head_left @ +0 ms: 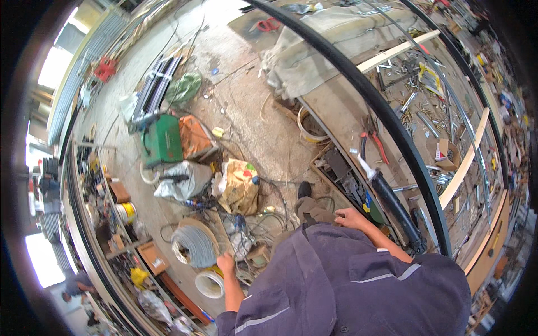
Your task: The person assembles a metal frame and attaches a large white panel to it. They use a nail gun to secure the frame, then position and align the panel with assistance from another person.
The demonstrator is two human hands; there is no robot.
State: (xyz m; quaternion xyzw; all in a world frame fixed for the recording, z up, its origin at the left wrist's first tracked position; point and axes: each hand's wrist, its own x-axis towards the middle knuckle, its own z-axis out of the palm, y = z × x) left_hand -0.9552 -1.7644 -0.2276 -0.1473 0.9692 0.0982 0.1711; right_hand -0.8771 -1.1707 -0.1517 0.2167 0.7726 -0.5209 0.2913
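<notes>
- A worker is standing in a crowded workshop, the left hand [226, 263] hanging just right of the grey coil [197, 246]; its fingers are curling inward, no object is showing in them, and whether they are closing fully cannot be told.
- The right hand [349, 218] is hanging farther right of the coil, near the trouser leg [315, 211]; its fingers are bending too, with no held item showing and their closure impossible to tell.
- The coil itself is lying on the floor, its loops probably bundled to keep the length from tangling.
- Right of the coil, past the worker's legs, a sealant gun [395, 200] and red-and-black pliers [381, 150] are lying along the near edge of the tabletop [350, 115], perhaps for easy reach.
- Above that surface, well right of the coil, a long black bar [427, 178] is stretching across the view, partly blocking the hardware [431, 124] behind it.
- Beyond the coil, a green case [162, 141] and a brown bag [240, 187] are crowding the floor, while loose cables [274, 227] to its right are posing a likely trip hazard.
- A white container [209, 284] is sitting just nearer than the coil.
</notes>
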